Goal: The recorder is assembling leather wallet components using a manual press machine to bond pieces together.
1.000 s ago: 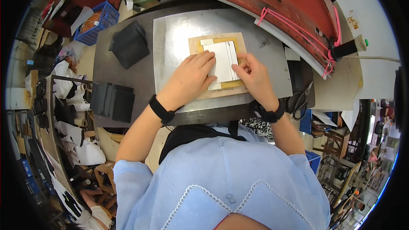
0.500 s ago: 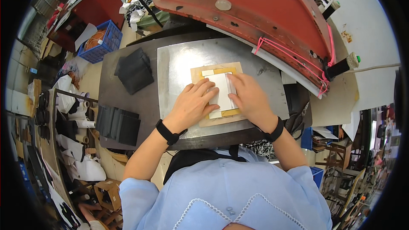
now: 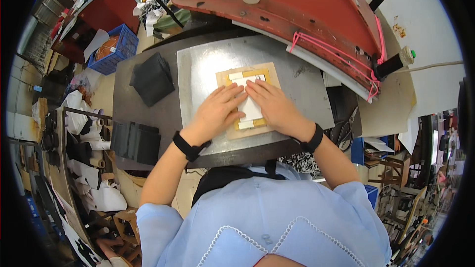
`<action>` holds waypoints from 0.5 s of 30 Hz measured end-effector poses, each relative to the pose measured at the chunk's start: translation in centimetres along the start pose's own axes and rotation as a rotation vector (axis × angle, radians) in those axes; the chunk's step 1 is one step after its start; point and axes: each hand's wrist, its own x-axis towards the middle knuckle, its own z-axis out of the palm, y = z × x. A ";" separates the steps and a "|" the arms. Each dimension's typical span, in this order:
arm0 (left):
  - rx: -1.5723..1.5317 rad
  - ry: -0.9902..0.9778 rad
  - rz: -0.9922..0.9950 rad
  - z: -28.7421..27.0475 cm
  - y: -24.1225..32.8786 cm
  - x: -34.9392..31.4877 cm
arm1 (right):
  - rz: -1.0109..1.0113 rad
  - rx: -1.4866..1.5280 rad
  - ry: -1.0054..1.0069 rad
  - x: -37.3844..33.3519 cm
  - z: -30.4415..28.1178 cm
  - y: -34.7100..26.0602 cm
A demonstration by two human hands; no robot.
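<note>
A metal plate (image 3: 307,94) is lying on the dark table (image 3: 168,111), and a beige board (image 3: 269,70) is resting on the plate's middle. On that board a yellow backing (image 3: 260,124) is showing around a white piece (image 3: 252,110), which is therefore sitting over the centre of the plate, partly covered by the fingers.

The left hand (image 3: 217,111) is reaching in over the plate's near left part, palm down, its fingers stretching out almost straight and its tips resting on the left side of the white piece. The right hand (image 3: 277,106) is coming over the plate's near right part, also flattened, its fingertips lying on the upper part of the same piece. Both hands are spreading flat rather than curling — neither is gripping anything. The two sets of fingertips are nearly meeting above the plate's middle, and each wrist is wearing a black band.

Left of the plate, one stack of black pieces (image 3: 152,80) is lying askew, and a second black stack (image 3: 136,142) is sitting nearer the person. Right of the plate, scissors (image 3: 346,128) are lying near the table's edge. Beyond the plate's far right side, a red machine body (image 3: 277,0) is looming, with pink cord (image 3: 336,54) stretching along it.
</note>
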 end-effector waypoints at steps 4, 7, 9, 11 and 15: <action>0.007 -0.016 -0.017 -0.6 0.3 0.3 | 0.123 0.115 0.131 -0.1 0.3 -0.2; 0.046 -0.010 -0.007 -0.4 0.6 -0.1 | 0.164 0.077 0.096 -1.3 -1.4 -1.2; 0.054 0.009 -0.013 -0.6 0.9 -0.1 | 0.081 -0.020 0.116 -1.9 -1.6 -2.0; 0.045 0.017 -0.039 -0.8 1.3 0.1 | 0.110 -0.003 0.085 -2.0 -1.0 -2.6; 0.081 0.045 0.016 -0.9 1.5 0.2 | 0.092 -0.023 0.049 -1.5 -0.8 -2.2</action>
